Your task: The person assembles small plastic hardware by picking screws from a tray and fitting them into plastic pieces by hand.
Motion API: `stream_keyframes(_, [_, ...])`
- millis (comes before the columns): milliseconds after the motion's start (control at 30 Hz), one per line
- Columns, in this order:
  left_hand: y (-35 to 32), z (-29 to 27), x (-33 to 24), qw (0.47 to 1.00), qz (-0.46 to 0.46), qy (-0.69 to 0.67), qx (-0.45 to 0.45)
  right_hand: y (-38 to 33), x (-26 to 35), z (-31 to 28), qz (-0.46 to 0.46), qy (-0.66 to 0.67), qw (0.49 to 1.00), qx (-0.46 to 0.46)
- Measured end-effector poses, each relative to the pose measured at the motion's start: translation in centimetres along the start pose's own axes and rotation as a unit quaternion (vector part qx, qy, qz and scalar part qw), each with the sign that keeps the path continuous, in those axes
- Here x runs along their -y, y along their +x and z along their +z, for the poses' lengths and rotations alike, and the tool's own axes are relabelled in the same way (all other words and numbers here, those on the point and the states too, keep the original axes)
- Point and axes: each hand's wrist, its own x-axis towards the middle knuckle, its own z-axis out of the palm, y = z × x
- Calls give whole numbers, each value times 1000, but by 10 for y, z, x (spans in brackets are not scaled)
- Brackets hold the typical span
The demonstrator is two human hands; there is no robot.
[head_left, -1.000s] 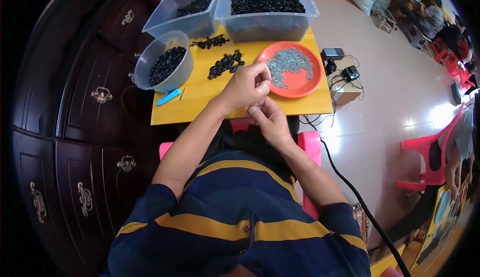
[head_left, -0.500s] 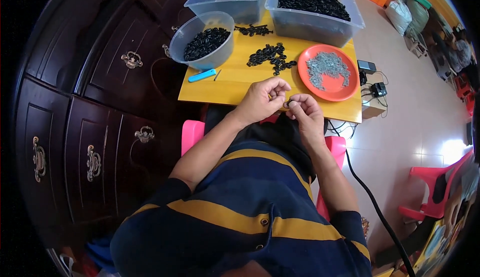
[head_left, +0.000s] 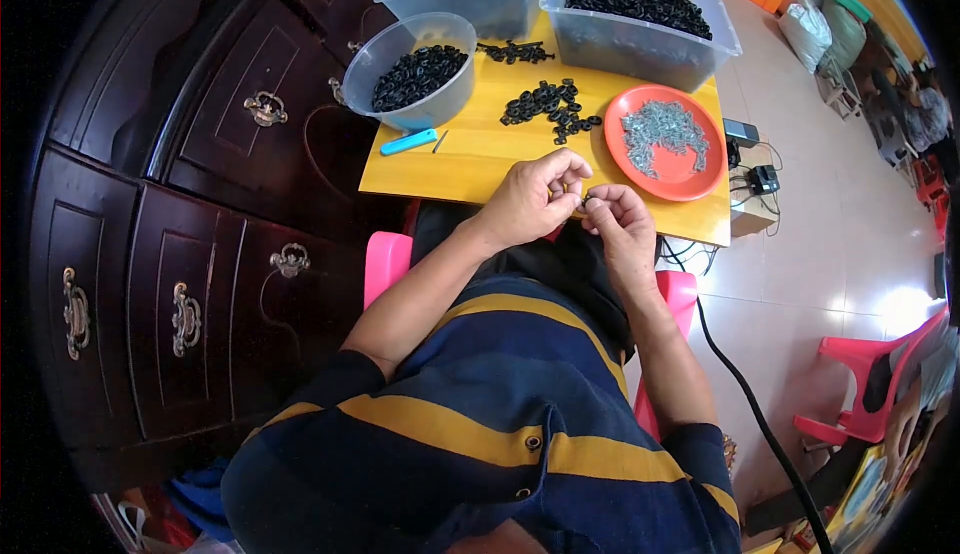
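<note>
My left hand [head_left: 535,199] and my right hand [head_left: 622,232] meet over the near edge of the yellow table. Thumb and index finger of the right pinch a small black piece [head_left: 588,200], mostly covered by the fingertips. The left hand's fingers are curled with the thumb pressed against them, right beside that piece; whatever they hold is hidden. Beyond the hands lies a loose group of small black oval rings [head_left: 545,101]. To the right of it, a red plate [head_left: 690,186] carries a heap of small silvery metal pieces [head_left: 662,134].
A round clear tub [head_left: 458,84] and two clear bins [head_left: 640,54] hold many black pieces. Dark thin pieces [head_left: 515,52] lie between them. A blue-handled tool [head_left: 408,142] rests at the table's left. Dark drawers [head_left: 250,154] stand left; a black cable [head_left: 745,394] hangs right.
The whole view has shifted slightly. Both hands stay together in nearly the same pose, with the small black piece still in the right fingertips.
</note>
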Motion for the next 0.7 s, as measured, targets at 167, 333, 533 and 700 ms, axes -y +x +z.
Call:
stream_keyframes(167, [1, 2, -1, 1000, -1, 7, -6, 1, 1, -2, -4, -13, 1000, -3])
stream_keyframes(333, [0, 1, -1, 1000, -14, -6, -17, 2, -2, -4, -4, -4, 1000, 1])
stream_keyframes(533, [0, 4, 1, 1000, -10, -2, -12, 1, -5, -2, -12, -21, 1000, -7])
stream_keyframes(700, [0, 1, -4, 999, -28, 34, 16, 0, -7, 0, -5, -45, 999, -12])
